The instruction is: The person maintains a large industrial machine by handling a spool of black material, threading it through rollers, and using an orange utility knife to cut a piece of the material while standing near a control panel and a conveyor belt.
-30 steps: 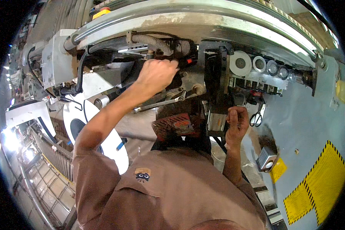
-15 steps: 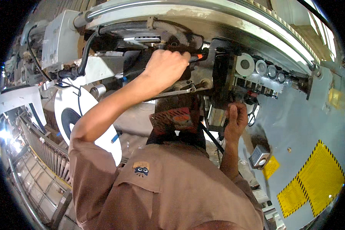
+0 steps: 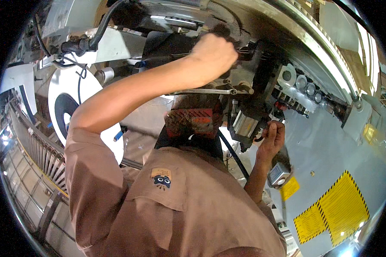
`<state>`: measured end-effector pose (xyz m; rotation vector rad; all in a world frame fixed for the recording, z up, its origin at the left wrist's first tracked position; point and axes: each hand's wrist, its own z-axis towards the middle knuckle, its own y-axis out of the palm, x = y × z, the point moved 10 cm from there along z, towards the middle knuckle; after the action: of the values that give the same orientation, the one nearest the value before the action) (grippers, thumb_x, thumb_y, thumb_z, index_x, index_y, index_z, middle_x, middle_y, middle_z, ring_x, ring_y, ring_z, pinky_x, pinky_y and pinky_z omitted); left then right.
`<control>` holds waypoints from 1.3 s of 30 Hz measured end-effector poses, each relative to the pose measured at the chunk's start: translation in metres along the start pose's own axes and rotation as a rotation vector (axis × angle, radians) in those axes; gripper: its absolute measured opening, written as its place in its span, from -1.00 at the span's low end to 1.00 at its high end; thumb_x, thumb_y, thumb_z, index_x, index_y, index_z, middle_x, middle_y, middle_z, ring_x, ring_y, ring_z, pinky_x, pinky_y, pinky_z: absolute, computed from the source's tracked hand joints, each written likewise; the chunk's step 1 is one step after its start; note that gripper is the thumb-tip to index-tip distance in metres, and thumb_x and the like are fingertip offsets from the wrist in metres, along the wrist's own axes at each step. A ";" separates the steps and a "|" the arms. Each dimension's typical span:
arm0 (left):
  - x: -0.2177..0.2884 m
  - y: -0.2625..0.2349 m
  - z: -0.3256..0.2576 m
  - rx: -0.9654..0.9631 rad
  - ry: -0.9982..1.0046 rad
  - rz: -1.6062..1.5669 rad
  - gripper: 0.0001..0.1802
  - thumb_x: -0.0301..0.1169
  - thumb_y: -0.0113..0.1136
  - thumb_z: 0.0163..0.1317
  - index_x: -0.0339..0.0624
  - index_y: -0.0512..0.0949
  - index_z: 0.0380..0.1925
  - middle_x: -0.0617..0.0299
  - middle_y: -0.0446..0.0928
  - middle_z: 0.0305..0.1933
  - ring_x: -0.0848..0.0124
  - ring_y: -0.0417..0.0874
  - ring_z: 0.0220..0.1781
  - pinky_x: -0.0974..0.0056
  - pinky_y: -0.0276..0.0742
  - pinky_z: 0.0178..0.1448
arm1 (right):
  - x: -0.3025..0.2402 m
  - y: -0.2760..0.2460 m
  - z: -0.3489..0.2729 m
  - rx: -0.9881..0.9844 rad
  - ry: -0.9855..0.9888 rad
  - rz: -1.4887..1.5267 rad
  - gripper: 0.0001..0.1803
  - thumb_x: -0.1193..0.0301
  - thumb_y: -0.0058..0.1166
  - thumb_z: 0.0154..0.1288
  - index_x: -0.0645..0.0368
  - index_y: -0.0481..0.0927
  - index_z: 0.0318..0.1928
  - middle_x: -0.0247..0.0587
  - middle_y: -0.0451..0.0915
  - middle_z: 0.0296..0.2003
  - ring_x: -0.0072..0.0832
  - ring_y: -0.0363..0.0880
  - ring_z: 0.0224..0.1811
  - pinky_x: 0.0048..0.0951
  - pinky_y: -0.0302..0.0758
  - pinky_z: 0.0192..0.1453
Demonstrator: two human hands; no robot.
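My left hand (image 3: 214,59) is closed in a fist, knuckles up, under the machine's top beam. What it grips, if anything, is hidden by the hand and the dark parts beyond. Just below it, a long metal combination wrench (image 3: 214,91) lies across the machine, its ring end to the right. My right hand (image 3: 272,140) is lower and to the right, fingers curled and thumb pressed against them. Beside it sits a silver block-shaped machine part (image 3: 245,124). Whether anything small is pinched in that hand cannot be made out.
A grey corrugated hose (image 3: 229,19) bends above my left hand. On the left stands a large white disc (image 3: 88,128) with a black centre. A row of round gauges (image 3: 306,85) and a grey panel with yellow labels (image 3: 343,205) are on the right. A dirty red plate (image 3: 189,123) lies before me.
My view has shifted. My left fist has moved to the right along the machine, and the orange-ended dark tool seen at it before is out of sight. My right hand stays curled.
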<state>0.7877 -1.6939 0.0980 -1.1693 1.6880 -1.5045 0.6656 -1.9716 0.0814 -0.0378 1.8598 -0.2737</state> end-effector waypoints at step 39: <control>-0.031 -0.032 -0.029 -0.045 -0.192 -0.008 -0.69 -0.10 0.23 0.42 -0.10 0.62 -0.13 0.01 0.70 -0.34 -0.05 0.75 -0.29 -0.08 0.64 -0.24 | -0.011 -0.005 0.020 0.012 -0.152 -0.210 -0.71 0.18 0.28 0.48 0.17 0.63 -0.17 -0.34 0.61 -0.37 -0.63 0.51 -0.37 -0.45 0.51 -0.34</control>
<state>0.7834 -1.6519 0.1311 -1.3014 1.5967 -1.3189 0.6874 -1.9777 0.0875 -0.2403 1.7040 -0.4162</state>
